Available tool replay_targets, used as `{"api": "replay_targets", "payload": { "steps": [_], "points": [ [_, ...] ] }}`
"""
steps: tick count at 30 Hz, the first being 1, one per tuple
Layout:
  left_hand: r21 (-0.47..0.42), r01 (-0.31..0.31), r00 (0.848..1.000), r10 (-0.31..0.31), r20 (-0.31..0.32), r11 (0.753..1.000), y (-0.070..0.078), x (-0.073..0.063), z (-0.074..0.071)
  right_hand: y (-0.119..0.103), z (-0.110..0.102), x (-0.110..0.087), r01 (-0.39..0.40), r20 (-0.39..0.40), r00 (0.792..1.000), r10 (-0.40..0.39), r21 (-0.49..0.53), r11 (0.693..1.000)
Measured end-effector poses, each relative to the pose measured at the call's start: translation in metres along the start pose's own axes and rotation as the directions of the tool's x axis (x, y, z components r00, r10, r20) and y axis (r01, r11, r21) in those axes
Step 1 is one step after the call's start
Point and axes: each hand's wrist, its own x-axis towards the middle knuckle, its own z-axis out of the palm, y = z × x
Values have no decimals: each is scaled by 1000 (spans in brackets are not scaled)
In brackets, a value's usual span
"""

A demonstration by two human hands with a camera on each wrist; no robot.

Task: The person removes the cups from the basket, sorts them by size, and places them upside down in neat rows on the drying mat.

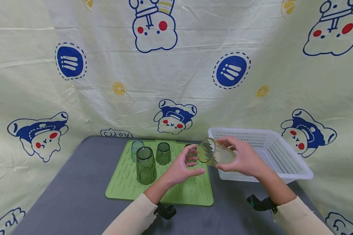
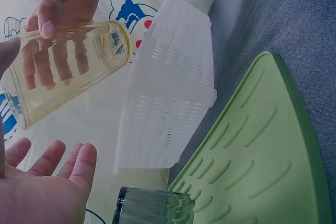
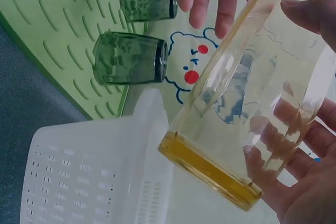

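Note:
My right hand (image 1: pixel 242 156) grips a clear amber-yellow drinking glass (image 1: pixel 220 156) from its side, holding it tilted above the front left of a white basket. Its thick amber base shows in the right wrist view. Fingers spread, my left hand (image 1: pixel 179 166) hovers close to the glass's open end; a gap shows between them in the left wrist view. On a green drying mat (image 1: pixel 120 187) stand a tall green glass (image 1: pixel 146 168), a short green glass (image 1: pixel 163 154) and a pale blue glass (image 1: pixel 135 153). Another green glass (image 3: pixel 131 57) is mostly hidden behind my left hand in the head view.
The white perforated basket (image 1: pixel 291 163) sits on the right of the grey table (image 1: pixel 76 182), beside the mat. A patterned cloth (image 1: pixel 194 91) hangs behind the table. Each wrist wears a black strapped device.

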Motion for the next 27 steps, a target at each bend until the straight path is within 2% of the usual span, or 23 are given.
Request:
{"api": "replay_targets", "payload": {
  "steps": [9,16,22,27],
  "points": [
    [-10,-36,999,36,1,999,2,-1,2,-13,5,-4,87,50,995,-84,-65,994],
    [-21,-55,998,55,-3,998,5,-2,4,-21,8,-4,84,83,994,-76,-105,991],
    [-14,-73,997,73,0,997,5,-3,5,-25,7,-3,133,95,988,-120,-137,982],
    [-9,-100,995,100,-4,995,4,-5,4,-27,6,-4,144,101,986,-130,-140,980]
  ]
}}
